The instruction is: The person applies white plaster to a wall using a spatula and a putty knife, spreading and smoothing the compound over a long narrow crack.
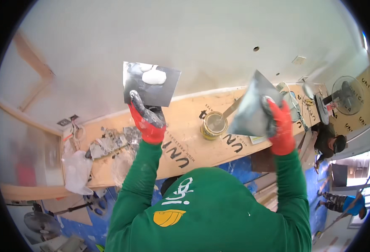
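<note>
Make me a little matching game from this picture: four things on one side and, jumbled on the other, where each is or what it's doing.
Things
1. Left hand
2. Right hand
3. Round can
4. White plastic bag

Places and states
A. Stands on the flat part of the tan board, near its middle
B. Holds a grey sheet with no lump of paste in view
C. Crumpled at the board's left end
D. Holds a plate bearing white paste

Pairs: 1-D, 2-B, 3-A, 4-C
</note>
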Available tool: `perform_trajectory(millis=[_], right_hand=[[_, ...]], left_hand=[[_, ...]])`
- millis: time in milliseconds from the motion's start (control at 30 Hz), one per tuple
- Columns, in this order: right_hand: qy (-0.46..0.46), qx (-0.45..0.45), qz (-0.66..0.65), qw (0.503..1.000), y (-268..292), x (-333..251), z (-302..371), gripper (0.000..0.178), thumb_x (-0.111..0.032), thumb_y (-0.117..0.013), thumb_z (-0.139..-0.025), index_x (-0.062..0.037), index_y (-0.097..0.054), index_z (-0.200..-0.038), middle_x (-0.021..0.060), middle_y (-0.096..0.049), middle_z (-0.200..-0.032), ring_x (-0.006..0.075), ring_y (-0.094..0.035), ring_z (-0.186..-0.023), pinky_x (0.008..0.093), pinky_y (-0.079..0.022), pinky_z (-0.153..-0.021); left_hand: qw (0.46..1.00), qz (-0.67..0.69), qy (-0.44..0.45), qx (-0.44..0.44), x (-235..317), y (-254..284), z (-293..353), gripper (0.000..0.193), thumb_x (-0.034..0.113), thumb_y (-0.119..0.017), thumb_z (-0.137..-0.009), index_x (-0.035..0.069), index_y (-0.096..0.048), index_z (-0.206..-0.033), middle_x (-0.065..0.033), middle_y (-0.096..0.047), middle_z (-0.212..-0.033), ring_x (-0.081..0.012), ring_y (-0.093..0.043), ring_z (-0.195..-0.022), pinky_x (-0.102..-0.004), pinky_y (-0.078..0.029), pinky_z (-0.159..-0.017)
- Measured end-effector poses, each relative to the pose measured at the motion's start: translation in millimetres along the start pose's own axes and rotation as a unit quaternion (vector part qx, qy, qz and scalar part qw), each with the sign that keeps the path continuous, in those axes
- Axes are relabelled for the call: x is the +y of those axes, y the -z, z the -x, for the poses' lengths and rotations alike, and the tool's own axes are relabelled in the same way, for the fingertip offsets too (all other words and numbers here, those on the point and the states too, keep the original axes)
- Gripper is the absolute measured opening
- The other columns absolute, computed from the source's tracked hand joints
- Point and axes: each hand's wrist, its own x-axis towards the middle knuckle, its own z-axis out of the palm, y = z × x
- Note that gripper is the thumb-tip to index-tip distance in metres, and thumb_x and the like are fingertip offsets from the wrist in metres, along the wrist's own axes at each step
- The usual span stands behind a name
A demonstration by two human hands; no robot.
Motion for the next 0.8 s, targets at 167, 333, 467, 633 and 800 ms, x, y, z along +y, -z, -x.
perform_trajectory(millis=[167, 333, 467, 633, 800], right_hand=[[0.471, 0.004, 0.363, 0.804, -60.1, 93.6, -41.8, 0.038, -0.002, -0.062, -0.088, -0.0067, -0.062, -0.125, 0.018, -0.06, -0.118, 0.0232, -0.065, -0.096, 0.0348, -0.053, -0.08], [0.138, 0.016, -0.151, 0.979, -122.7, 53.6, -31.0, 0.023, -0.011, -0.071, -0.088, -0.0005, -0.064, -0.107, 0.0045, -0.066, -0.094, 0.0111, -0.062, -0.084, 0.0274, -0.051, -0.074], [0.174, -0.01, -0.179, 0.968, -140.6, 39.0, -34.0, 0.02, -0.01, -0.068, -0.09, 0.0015, -0.063, -0.105, 0.0024, -0.065, -0.093, 0.01, -0.06, -0.085, 0.0271, -0.05, -0.075], [0.534, -0.061, 0.174, 0.825, -135.5, 25.0, -43.8, 0.031, -0.001, -0.056, -0.09, 0.0022, -0.058, -0.121, 0.0171, -0.061, -0.118, 0.028, -0.061, -0.106, 0.0352, -0.05, -0.089], [0.625, -0.375, 0.274, 0.628, -141.6, -0.4, -30.2, 0.046, -0.012, -0.073, -0.08, -0.0144, -0.063, -0.124, 0.0214, -0.055, -0.128, 0.0414, -0.056, -0.112, 0.0495, -0.047, -0.098]], left_hand=[[0.997, 0.019, -0.067, 0.034, 33.2, 10.4, -20.4, 0.071, 0.0, -0.069, -0.081, -0.017, -0.032, -0.139, -0.0332, -0.049, -0.133, -0.0453, -0.052, -0.121, -0.0479, -0.045, -0.101], [0.97, -0.043, -0.237, 0.035, 31.5, 31.9, -37.0, 0.061, 0.002, -0.062, -0.088, -0.014, -0.034, -0.139, -0.0273, -0.056, -0.126, -0.0365, -0.059, -0.116, -0.0408, -0.049, -0.097], [0.779, 0.532, 0.198, -0.267, 1.3, 53.0, -25.2, 0.049, 0.023, -0.043, -0.101, -0.005, -0.039, -0.142, -0.0025, -0.062, -0.103, -0.0099, -0.056, -0.086, -0.0233, -0.046, -0.077], [0.753, 0.504, 0.368, -0.208, 1.3, 61.4, -20.8, 0.036, 0.016, -0.047, -0.1, -0.002, -0.054, -0.131, -0.0097, -0.067, -0.109, -0.0151, -0.061, -0.101, -0.0297, -0.048, -0.09], [0.749, 0.534, 0.303, -0.249, 30.7, 74.6, -60.6, 0.036, 0.022, -0.051, -0.099, 0.004, -0.054, -0.13, -0.0113, -0.064, -0.12, -0.0203, -0.062, -0.108, -0.0354, -0.051, -0.093]])
